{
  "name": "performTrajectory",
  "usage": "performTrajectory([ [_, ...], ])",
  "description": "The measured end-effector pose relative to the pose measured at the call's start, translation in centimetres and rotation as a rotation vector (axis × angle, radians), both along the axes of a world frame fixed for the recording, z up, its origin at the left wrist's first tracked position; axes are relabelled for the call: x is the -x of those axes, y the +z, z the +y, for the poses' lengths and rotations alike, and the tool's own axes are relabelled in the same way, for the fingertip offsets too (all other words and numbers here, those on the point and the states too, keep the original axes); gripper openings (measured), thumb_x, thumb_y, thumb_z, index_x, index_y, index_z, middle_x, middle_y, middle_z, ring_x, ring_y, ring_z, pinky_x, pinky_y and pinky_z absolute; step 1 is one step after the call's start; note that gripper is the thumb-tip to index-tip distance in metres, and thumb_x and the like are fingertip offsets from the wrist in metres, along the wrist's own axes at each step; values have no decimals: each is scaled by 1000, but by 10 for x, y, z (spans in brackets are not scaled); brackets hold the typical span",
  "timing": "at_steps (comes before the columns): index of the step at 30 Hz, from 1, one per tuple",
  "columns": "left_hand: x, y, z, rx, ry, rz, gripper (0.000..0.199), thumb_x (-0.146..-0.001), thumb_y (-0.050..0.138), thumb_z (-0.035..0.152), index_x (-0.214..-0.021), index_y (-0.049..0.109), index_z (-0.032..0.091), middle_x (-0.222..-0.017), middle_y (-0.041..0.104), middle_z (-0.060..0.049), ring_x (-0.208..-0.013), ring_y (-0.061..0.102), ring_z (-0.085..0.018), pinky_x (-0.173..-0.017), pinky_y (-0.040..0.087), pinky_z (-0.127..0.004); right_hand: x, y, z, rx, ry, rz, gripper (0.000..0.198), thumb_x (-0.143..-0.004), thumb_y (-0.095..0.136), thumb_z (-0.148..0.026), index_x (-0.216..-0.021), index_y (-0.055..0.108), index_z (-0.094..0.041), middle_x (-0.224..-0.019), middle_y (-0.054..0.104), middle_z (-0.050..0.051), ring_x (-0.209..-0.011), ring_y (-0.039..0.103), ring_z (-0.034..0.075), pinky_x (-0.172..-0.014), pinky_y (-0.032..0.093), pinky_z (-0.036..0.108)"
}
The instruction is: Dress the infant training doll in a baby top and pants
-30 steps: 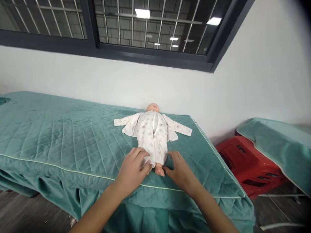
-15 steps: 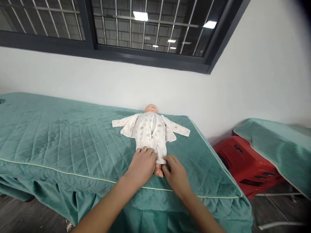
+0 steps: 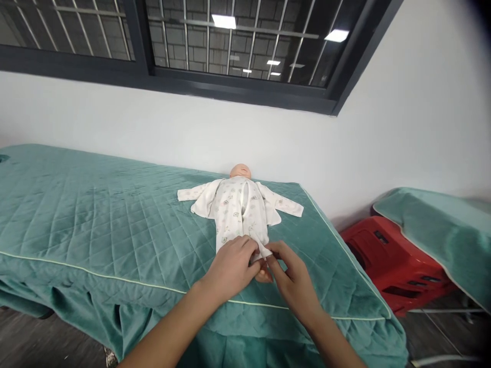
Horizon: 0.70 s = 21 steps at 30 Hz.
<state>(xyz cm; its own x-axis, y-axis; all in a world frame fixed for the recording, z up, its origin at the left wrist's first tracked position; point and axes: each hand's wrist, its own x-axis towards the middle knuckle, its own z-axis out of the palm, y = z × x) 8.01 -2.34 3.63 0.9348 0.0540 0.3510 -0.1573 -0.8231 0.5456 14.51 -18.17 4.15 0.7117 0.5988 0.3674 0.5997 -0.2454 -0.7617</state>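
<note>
Clothes [image 3: 230, 217] are shown in the head view on a doll [image 3: 240, 170], which is laid on its back along a quilted green bed [image 3: 115, 214], near the corner. As far as can be judged, the work is partly done: the torso and legs are covered, and both sleeves [image 3: 287, 204] are spread flat to the sides. A slit at the front is left unclosed, and one cuff [image 3: 264, 251] is being handled; how much more is left cannot be told.

The cuff lies between the two hands, just above a bare foot [image 3: 263, 277]. By the right hand [image 3: 290, 271] its edge is pinched between thumb and fingertips, with the grip closed on the cloth. The left hand [image 3: 233, 266] is set over the lower leg with fingers curled; whether cloth is gripped there cannot be told. The other foot is hidden.
</note>
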Motion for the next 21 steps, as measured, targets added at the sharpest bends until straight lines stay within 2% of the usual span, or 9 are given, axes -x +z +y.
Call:
performTrajectory([
  [6, 1, -8, 5, 62, -151, -31, 11, -90, 50, 19, -79, 50, 20, -88, 59, -2, -85, 56, -17, -76, 43, -30, 0, -5, -11, 55, 38, -112, 18, -96, 46, -22, -102, 63, -21, -89, 62, 3, -83, 60, 15, -76, 48, 27],
  [10, 7, -8, 5, 218, -109, -41, 7, -87, 52, 16, -82, 51, 20, -85, 59, 0, -81, 55, -15, -74, 43, -28, -2, -8, -20, 112, -15, -233, 15, -96, 47, -21, -103, 61, -21, -92, 62, 4, -84, 61, 16, -75, 49, 28],
  [14, 13, -9, 4, 304, -98, -33, 6, -88, 52, 18, -82, 51, 20, -83, 59, 1, -77, 53, -14, -70, 41, -26, -5, -22, -28, 223, -54, -367, 19, -94, 49, -19, -109, 61, -22, -103, 63, 8, -92, 62, 19, -80, 50, 30],
  [18, 18, -15, 2, 301, -78, 0, 8, -87, 52, 18, -80, 50, 20, -82, 59, 1, -76, 53, -14, -69, 41, -26, -2, -42, -28, 330, -114, -308, 18, -92, 49, -17, -105, 60, -22, -101, 63, 7, -87, 63, 19, -76, 51, 30],
  [21, 22, -18, 2, 188, -68, -14, 7, -88, 51, 17, -82, 50, 20, -83, 59, 0, -79, 53, -16, -71, 42, -29, 3, -47, -26, 422, -108, -263, 12, -92, 48, -18, -93, 60, -22, -89, 62, 4, -77, 62, 18, -68, 49, 29],
])
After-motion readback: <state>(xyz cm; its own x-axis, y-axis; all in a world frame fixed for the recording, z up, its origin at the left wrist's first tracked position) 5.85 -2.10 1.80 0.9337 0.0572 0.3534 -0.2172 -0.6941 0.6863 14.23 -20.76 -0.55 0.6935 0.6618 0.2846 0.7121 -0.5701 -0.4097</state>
